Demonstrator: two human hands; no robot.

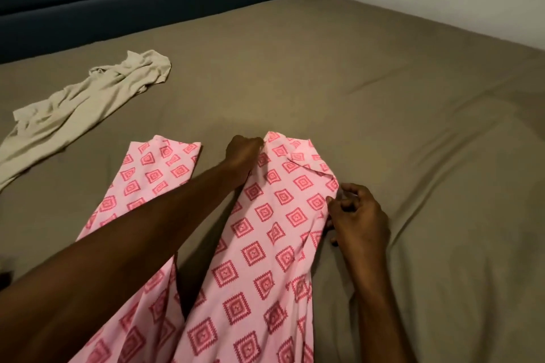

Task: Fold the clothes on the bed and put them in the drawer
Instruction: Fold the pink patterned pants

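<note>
Two garments lie on the bed [383,82], so the folding step is in hand and the drawer, which is out of view, comes later. Near the person, pink patterned trousers [265,230] are spread with their two legs running away from the camera and a strip of sheet showing between them. The left hand [243,153] reaches across to the far end of the right leg and its grip looks closed, pinching the inner corner of the hem. The right hand [358,215] sits at that leg's right edge with fingers curled; whether it actually holds the fabric I cannot tell. A turned-over flap near the far hem needs flattening. I judge the next move is to smooth this leg and bring one leg over the other, edges matched. Far left, a crumpled beige garment [88,103] waits unfolded, well apart from the trousers.
</note>
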